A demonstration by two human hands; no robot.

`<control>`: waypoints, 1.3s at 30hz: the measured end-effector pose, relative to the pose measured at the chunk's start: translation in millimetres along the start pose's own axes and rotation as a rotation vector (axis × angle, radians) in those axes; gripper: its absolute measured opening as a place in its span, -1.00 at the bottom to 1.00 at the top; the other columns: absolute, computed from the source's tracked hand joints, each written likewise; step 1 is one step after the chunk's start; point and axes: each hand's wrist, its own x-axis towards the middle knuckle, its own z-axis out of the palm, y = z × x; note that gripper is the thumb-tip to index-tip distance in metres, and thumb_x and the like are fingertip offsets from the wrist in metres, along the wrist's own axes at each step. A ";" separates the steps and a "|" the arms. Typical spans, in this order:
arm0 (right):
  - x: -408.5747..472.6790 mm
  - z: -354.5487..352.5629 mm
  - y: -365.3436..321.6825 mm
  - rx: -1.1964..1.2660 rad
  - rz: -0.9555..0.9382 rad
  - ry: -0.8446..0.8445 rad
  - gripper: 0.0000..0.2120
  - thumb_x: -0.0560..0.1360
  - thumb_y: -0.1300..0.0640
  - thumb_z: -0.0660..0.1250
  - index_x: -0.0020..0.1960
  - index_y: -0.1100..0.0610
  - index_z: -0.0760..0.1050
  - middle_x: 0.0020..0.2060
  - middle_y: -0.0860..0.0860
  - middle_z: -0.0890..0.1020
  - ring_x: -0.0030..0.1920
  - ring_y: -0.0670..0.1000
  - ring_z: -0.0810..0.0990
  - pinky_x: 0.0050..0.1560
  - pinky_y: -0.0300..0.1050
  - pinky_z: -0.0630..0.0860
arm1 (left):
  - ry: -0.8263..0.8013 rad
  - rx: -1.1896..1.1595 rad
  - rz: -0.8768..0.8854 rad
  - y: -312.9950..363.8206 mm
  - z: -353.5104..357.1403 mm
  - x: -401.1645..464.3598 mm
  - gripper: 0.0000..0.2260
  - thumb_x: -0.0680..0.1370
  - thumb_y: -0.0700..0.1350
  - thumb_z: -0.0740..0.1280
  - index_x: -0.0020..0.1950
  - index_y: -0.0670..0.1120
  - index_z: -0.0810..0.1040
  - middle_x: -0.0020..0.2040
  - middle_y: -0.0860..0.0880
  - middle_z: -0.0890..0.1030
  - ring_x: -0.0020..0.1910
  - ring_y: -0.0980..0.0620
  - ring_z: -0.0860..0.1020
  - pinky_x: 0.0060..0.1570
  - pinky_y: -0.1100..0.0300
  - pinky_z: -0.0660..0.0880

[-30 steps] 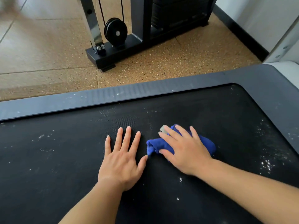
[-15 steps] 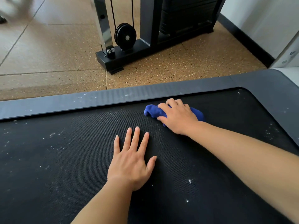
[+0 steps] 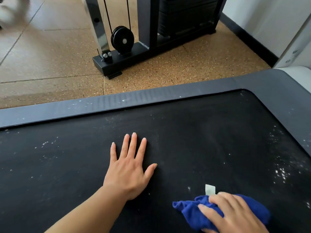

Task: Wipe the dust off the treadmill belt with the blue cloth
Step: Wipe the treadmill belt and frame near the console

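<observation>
1. Pressing down on the blue cloth [image 3: 200,214], the right hand [image 3: 235,214] lies at the lower right edge of the view; its fingers [image 3: 210,211] are spread over the bunched fabric and only slightly bent, laid on top rather than wrapped round it.
2. The cloth sits bunched on the treadmill belt [image 3: 202,132], under and to the left of the right fingertips, its loose end trailing past them towards the left hand.
3. A small pale tag [image 3: 210,189] stands out from the cloth just beyond the right fingertips, lying on the belt.
4. The left hand [image 3: 127,170] rests palm down on the belt, fingers [image 3: 133,145] straight and fanned wide, thumb out towards the cloth; it holds nothing.
5. The two hands are apart; bare belt lies between the left thumb tip and the cloth.
6. White dust specks [image 3: 281,174] are thick on the belt beyond and to the right of the right fingers, near the belt's right edge.
7. A thinner scatter of specks [image 3: 45,143] lies to the left of the left fingers.
8. The belt directly ahead of the left fingertips looks darker, with few specks.
9. The grey side rail [image 3: 101,105] borders the belt beyond both sets of fingertips and carries a few white flecks.
10. Past the rail, a black weight machine [image 3: 151,47] with a pulley [image 3: 122,39] stands on speckled brown flooring [image 3: 185,69].
</observation>
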 end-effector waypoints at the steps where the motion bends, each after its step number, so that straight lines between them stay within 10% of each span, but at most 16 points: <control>1: 7.1 -5.3 -3.9 0.001 -0.015 0.016 -0.60 0.44 -0.39 -0.08 -0.22 -0.24 0.45 -0.38 -0.22 0.49 -0.36 -0.10 0.46 -0.23 -0.09 0.34 | -0.007 -0.006 -0.019 4.1 -2.7 -0.3 -0.25 0.54 0.42 -0.31 0.59 0.04 -0.44 0.58 -0.05 -0.48 0.52 -0.05 -0.53 0.52 -0.23 -0.37; 4: 31.6 -13.7 3.6 -0.128 -0.329 -0.025 -0.69 0.39 -0.22 0.25 0.06 -0.11 0.47 -0.06 -0.04 0.55 -0.10 0.08 0.57 -0.13 0.06 0.53 | 0.008 -0.022 -0.049 14.9 4.2 -2.3 -0.22 0.53 0.41 -0.32 0.61 -0.04 -0.35 0.60 -0.09 -0.42 0.56 -0.07 -0.45 0.55 -0.20 -0.32; 8: 121.6 -7.6 12.3 -0.120 -0.156 -0.146 -0.58 0.50 -0.24 0.14 0.21 -0.03 0.50 0.05 0.04 0.54 0.02 0.19 0.56 -0.06 0.14 0.55 | 0.036 -0.015 -0.041 19.7 19.7 -10.7 -0.26 0.65 0.37 -0.12 0.62 -0.13 0.23 0.64 -0.15 0.15 0.63 -0.17 0.09 0.49 -0.23 0.01; 19: 285.3 34.0 12.2 -0.180 0.059 -0.216 -0.62 0.66 -0.23 0.09 0.33 -0.02 0.34 0.26 0.08 0.40 0.24 0.18 0.38 0.18 0.15 0.35 | 0.031 -0.001 -0.030 26.5 19.2 -13.5 -0.34 0.65 0.37 -0.06 0.62 0.01 0.24 0.64 -0.12 0.17 0.64 -0.18 0.05 0.49 -0.27 -0.06; 25: 252.0 21.0 15.3 -0.117 -0.049 -0.246 -0.61 0.64 -0.24 0.10 0.33 -0.03 0.35 0.24 0.04 0.41 0.20 0.15 0.40 0.19 0.12 0.36 | 0.014 -0.043 -0.113 17.9 -12.8 7.0 -0.33 0.53 0.43 -0.35 0.60 0.23 -0.32 0.57 0.02 -0.47 0.51 -0.08 -0.55 0.49 -0.23 -0.44; 39: -16.0 -42.3 35.4 -0.096 -0.142 -0.090 -0.68 0.42 -0.14 0.26 0.10 -0.02 0.45 0.01 0.03 0.52 -0.03 0.14 0.54 0.01 0.07 0.34 | -0.021 -0.065 -0.005 70.9 -1.0 31.5 -0.39 0.62 0.35 -0.25 0.61 0.20 -0.35 0.62 0.02 -0.39 0.55 -0.09 -0.49 0.50 -0.29 -0.37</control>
